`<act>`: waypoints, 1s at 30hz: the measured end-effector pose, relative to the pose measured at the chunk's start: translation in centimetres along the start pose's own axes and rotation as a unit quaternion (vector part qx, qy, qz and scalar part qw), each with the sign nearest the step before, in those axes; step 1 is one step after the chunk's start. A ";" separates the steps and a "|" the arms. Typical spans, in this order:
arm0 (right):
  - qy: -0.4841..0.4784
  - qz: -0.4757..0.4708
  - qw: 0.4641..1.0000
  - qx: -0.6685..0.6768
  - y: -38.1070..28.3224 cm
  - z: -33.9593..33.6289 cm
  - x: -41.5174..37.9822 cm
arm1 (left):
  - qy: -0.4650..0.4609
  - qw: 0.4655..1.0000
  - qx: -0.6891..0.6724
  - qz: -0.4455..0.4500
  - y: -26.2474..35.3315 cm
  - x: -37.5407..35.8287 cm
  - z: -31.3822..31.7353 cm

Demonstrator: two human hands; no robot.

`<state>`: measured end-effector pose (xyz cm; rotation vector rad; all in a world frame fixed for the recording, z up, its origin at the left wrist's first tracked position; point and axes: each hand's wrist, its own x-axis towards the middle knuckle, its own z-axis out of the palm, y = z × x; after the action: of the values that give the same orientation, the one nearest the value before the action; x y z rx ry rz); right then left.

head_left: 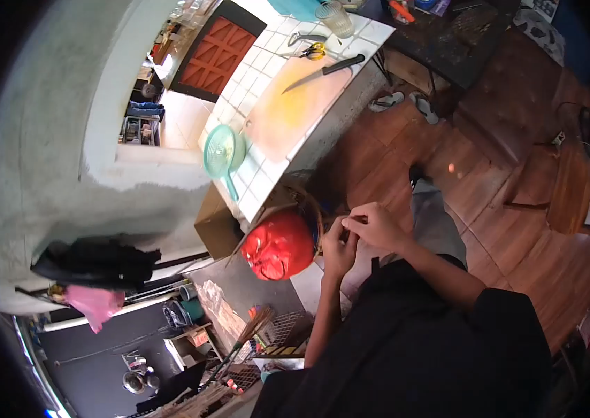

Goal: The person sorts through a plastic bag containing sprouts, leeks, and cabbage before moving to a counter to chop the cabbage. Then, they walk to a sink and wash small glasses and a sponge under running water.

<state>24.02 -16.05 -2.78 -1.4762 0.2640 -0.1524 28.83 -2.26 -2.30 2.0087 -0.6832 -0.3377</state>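
In front of my body, my left hand (339, 249) and my right hand (377, 226) meet at the fingertips. Both are closed in a pinch; whatever lies between the fingers, if anything, is too small or hidden to make out. Just left of my left hand is a shiny red plastic bag (277, 245), rounded and full-looking, its contents hidden. Beyond it stands a white tiled counter (256, 167). A stained cutting board (295, 104) lies there with a black-handled knife (330, 72) across its far end. A green strainer (221, 155) rests at the near corner.
Yellow-handled scissors (314, 51), a peeler (307, 38) and a clear ribbed glass (335, 19) stand farther along the counter. A cardboard box (217, 221) sits below its corner. White slippers (387, 102) lie on the brown tiled floor. A wooden chair (566, 184) is at right.
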 end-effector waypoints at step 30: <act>0.098 -0.161 0.857 -0.480 -3.2 -14.9 30.6 | 0.083 0.914 0.287 -0.275 -14.0 29.3 -25.6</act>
<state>49.70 -38.67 -3.21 -2.5121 0.2675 -0.4962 69.66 4.01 -0.21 2.7525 -0.0833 -0.3072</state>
